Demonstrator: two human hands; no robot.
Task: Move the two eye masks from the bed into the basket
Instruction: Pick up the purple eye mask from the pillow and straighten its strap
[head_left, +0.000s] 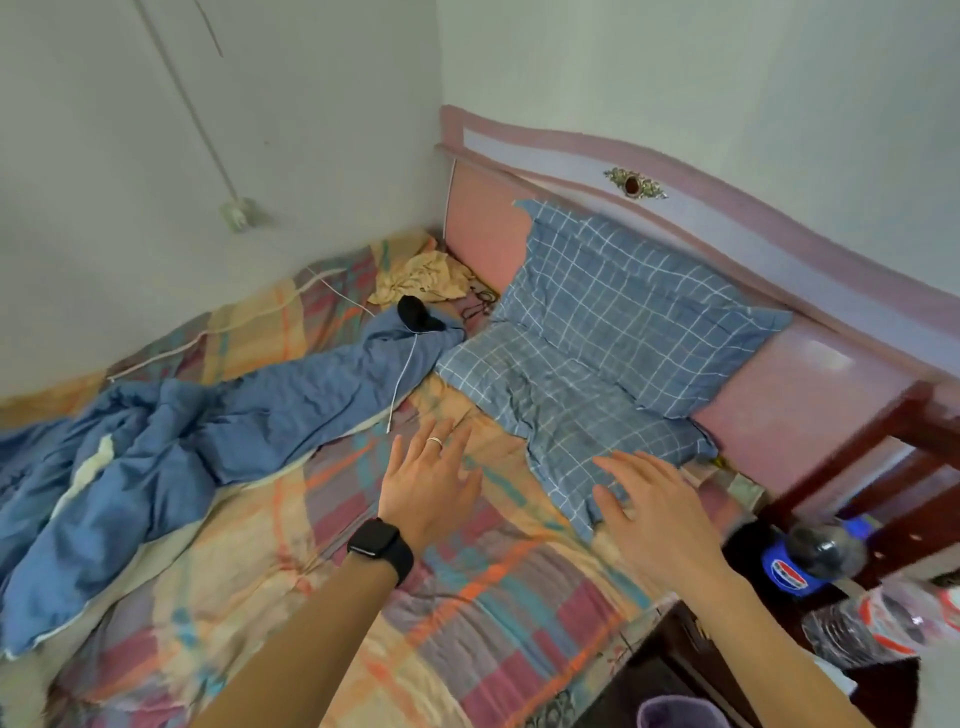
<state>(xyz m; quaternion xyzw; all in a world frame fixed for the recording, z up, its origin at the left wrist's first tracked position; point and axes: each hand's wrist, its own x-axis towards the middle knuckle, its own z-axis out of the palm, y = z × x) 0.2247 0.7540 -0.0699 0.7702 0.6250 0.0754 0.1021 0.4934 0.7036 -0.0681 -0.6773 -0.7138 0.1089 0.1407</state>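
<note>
A small black fabric item (417, 314), possibly an eye mask, lies on the blue blanket (156, 441) near the head of the bed. I see no second mask. My left hand (431, 488), with a ring and a black watch, hovers open over the plaid sheet (467, 613), well short of the black item. My right hand (654, 514) is open too, fingers spread over the near edge of the lower blue checked pillow (561, 415). Neither hand holds anything. A purple rounded rim (675, 709) shows at the bottom edge; whether it is the basket I cannot tell.
A second checked pillow (623, 291) leans on the pink headboard (675, 171). A crumpled yellow cloth (421, 278) and a white cable (402, 374) lie near the corner. Beside the bed at right stand a dark soda bottle (805, 556) and a wooden chair (883, 467).
</note>
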